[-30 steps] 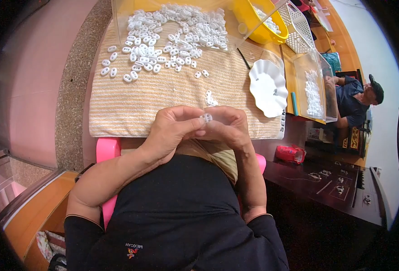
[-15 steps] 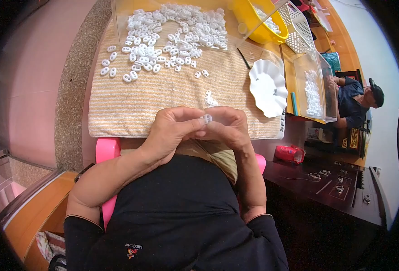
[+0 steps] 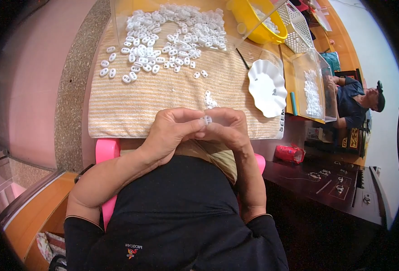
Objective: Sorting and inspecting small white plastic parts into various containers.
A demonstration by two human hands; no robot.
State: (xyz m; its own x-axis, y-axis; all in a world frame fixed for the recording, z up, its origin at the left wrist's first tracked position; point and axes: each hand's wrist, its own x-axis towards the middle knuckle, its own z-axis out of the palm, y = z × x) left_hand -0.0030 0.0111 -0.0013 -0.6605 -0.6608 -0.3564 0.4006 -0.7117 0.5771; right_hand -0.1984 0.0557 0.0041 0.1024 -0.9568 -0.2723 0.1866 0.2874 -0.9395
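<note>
Between both hands' (image 3: 204, 128) fingertips, a small white plastic piece (image 3: 206, 119).

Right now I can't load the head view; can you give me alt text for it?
Both hands, left hand and right hand, meet over the near edge of a striped towel, pinching one small white plastic piece between their fingertips. A heap of white pieces covers the towel's far end, with a white scalloped dish to the right.
</note>
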